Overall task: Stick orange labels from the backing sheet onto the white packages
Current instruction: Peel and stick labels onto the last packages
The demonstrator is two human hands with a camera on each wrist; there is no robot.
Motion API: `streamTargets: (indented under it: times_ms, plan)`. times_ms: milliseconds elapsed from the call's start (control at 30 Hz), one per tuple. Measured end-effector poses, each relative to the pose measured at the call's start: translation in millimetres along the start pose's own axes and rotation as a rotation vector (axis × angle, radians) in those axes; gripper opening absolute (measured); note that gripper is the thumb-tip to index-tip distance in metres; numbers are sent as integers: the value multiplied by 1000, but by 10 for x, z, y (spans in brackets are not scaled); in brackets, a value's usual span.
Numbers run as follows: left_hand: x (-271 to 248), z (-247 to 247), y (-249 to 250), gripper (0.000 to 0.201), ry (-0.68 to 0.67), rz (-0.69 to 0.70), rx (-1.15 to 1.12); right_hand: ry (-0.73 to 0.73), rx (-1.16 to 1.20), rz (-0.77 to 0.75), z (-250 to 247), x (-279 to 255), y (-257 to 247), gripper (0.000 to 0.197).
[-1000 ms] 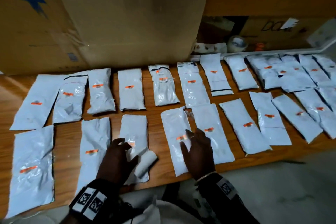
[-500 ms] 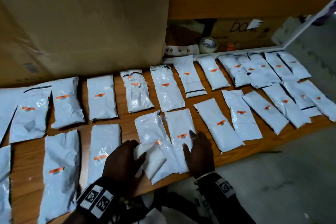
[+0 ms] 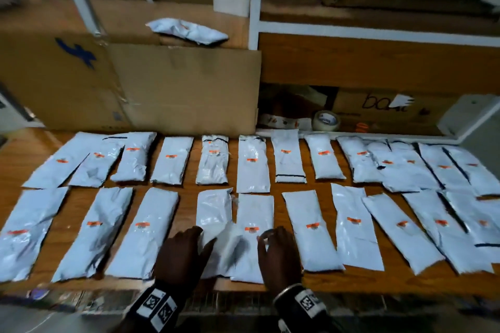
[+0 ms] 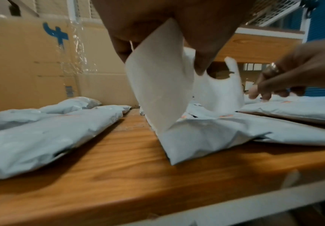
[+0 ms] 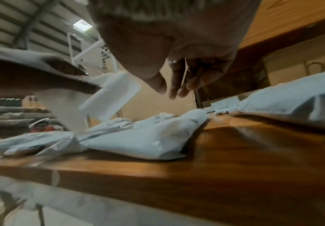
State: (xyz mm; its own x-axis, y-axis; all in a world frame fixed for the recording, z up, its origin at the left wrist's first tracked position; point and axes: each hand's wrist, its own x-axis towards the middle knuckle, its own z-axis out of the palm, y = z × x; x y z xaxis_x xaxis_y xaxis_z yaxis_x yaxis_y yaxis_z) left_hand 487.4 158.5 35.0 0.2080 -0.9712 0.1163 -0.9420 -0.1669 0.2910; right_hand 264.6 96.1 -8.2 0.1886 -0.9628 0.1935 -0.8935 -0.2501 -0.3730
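- Trouble could come if the curled white paper backing sheet slips, because the left hand holds it only by its top end. This is my guess.
- An orange sticky label could go on crooked or wrinkle, because the soft white plastic packages are bumpy.
- One package in the near row, just past the left hand, shows no orange label, so it could get missed.
- Left hand fingers and thumb pinch the backing sheet. Its low end touches a package.
- Right hand hovers over the next package, with fingers bent and close together. I cannot tell if they pinch a label.
- Packages lie in two rows on the brown wooden table.
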Motion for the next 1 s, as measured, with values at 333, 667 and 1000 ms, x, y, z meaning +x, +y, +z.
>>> streamTargets:
  times_ms: [333, 667, 1000]
  plan:
    - [814, -1851, 634, 38, 614, 245, 279, 523, 57, -360, -1955, 1212, -568, 40]
    - [1300, -4325, 1269, 36, 838, 223, 431, 873, -105, -507, -4489, 1960, -1720, 55]
    - [1299, -4324, 1467, 33, 605, 125, 457, 751, -243, -479, -4463, 1754, -1865, 57]
